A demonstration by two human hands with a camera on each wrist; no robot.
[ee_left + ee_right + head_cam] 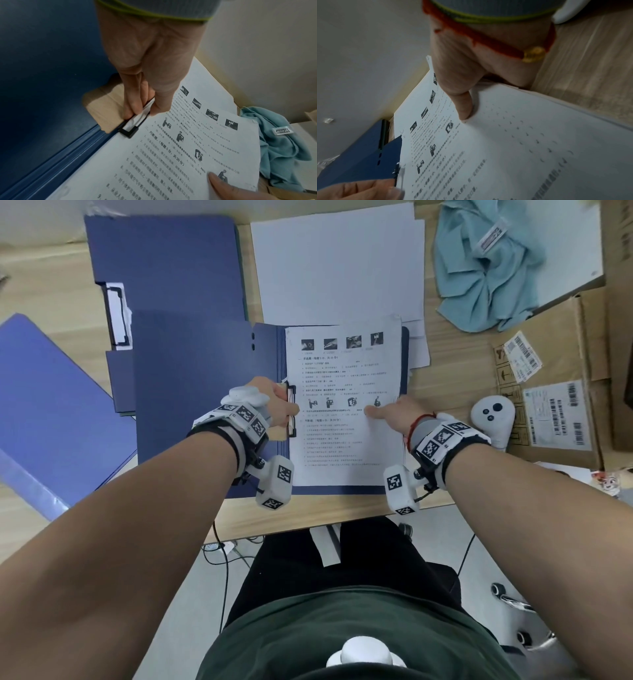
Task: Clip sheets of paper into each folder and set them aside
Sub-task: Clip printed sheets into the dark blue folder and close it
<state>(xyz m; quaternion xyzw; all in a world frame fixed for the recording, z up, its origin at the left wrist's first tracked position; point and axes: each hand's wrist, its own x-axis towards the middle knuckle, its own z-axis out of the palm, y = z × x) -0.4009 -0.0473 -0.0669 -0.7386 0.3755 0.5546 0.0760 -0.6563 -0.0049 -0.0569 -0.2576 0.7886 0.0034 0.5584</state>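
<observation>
Paper [342, 405]: left wrist view alone shows left hand [149, 75] pinching clip [135, 121]; right hand [394, 414] grips it.

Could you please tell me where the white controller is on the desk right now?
In the head view, the white controller lies right of the open folder, beside the right hand and against the cardboard box.

Folders [164, 268] crowding the counter's [308, 508] left side, cloth [486, 265] at far right corner, boxes [555, 371] and controller [493, 419] along right edge, bare strip along near edge
</observation>
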